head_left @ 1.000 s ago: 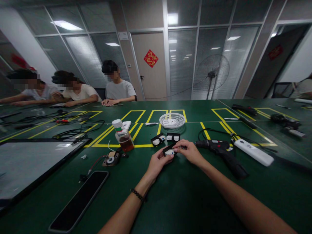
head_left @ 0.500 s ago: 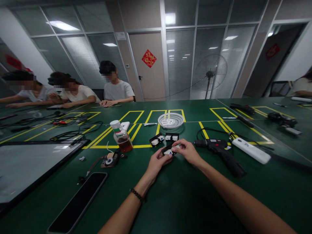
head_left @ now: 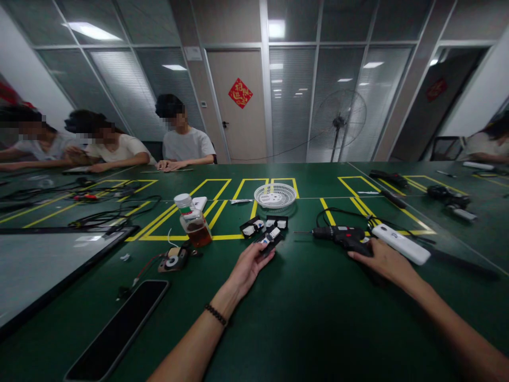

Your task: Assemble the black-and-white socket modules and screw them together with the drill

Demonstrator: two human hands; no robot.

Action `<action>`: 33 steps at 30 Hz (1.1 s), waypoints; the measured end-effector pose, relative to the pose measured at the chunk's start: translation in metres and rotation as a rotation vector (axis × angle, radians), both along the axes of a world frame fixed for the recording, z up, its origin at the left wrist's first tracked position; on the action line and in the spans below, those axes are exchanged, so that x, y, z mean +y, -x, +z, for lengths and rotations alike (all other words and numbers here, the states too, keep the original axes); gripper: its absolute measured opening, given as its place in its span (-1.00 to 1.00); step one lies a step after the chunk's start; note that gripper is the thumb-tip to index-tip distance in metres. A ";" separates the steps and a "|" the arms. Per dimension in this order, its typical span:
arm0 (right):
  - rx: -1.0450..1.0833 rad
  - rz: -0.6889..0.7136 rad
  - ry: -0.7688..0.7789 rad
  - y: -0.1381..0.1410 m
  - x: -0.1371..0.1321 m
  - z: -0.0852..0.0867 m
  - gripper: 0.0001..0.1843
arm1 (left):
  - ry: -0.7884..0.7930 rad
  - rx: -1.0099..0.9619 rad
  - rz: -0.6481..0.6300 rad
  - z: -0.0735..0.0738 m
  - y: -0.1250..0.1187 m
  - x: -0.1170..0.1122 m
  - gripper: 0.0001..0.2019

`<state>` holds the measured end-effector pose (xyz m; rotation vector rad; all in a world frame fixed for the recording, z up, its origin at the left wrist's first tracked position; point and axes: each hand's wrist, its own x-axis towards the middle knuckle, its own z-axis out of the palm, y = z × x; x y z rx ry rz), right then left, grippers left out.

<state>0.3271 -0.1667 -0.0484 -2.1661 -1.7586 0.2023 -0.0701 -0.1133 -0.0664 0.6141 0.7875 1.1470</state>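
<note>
My left hand (head_left: pixel 251 266) pinches a small black bracket-like part with a white block in it (head_left: pixel 271 240), held tilted just above the table. Two similar black-and-white parts lie beyond it: one to the left (head_left: pixel 252 227) and one behind (head_left: pixel 277 223). My right hand (head_left: pixel 384 261) is closed round the handle of a black cordless drill (head_left: pixel 342 236). The drill lies on its side, its thin bit pointing left toward the held part. Some fingers of the right hand are hidden behind the handle.
A white plastic basket (head_left: pixel 275 195) stands beyond the parts. To the left are a bottle of reddish-brown liquid (head_left: pixel 196 228), a small motor-like device (head_left: pixel 173 262) and a phone (head_left: pixel 119 329). A white power bank-like bar (head_left: pixel 401 244) lies right of the drill. People sit across the table.
My right hand has left the small part and moved right onto the drill handle. My left hand keeps the part, now turned more upright. The view has shifted slightly.
</note>
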 end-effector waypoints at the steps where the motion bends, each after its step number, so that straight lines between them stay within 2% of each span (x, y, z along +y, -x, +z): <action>1: 0.021 -0.001 0.048 -0.007 0.001 -0.006 -0.32 | 0.009 -0.004 0.001 0.000 0.000 0.001 -0.76; 4: 0.084 0.013 0.076 -0.015 0.010 -0.014 -0.36 | 0.028 -0.018 -0.005 -0.001 0.000 0.002 -0.74; 11: 0.286 0.035 0.135 -0.019 0.010 -0.001 -0.52 | 0.053 -0.033 -0.026 -0.002 0.002 0.003 -0.76; 14: 0.243 0.034 0.127 -0.018 0.007 -0.001 -0.50 | 0.034 0.009 -0.023 -0.002 0.001 0.003 -0.74; 18: 0.003 0.058 0.076 -0.010 0.005 0.002 -0.43 | -0.057 0.180 0.026 0.001 -0.001 0.000 -0.66; 21: -0.165 0.079 -0.020 0.003 0.004 0.014 -0.44 | -0.200 0.426 0.133 0.011 -0.002 -0.006 -0.47; 24: -0.239 0.107 -0.158 0.023 0.003 0.028 -0.52 | -0.473 0.630 0.212 0.026 -0.001 -0.015 -0.28; 28: -0.249 0.145 -0.259 0.059 0.003 0.037 -0.60 | -0.751 0.782 0.123 0.037 0.000 -0.020 -0.31; 31: -0.094 0.280 -0.266 0.091 0.003 0.034 -0.66 | -0.930 1.080 0.041 0.034 0.000 -0.019 -0.30; 33: 0.035 0.372 -0.228 0.111 0.004 0.030 -0.68 | -1.003 1.218 0.048 0.029 -0.002 -0.019 -0.28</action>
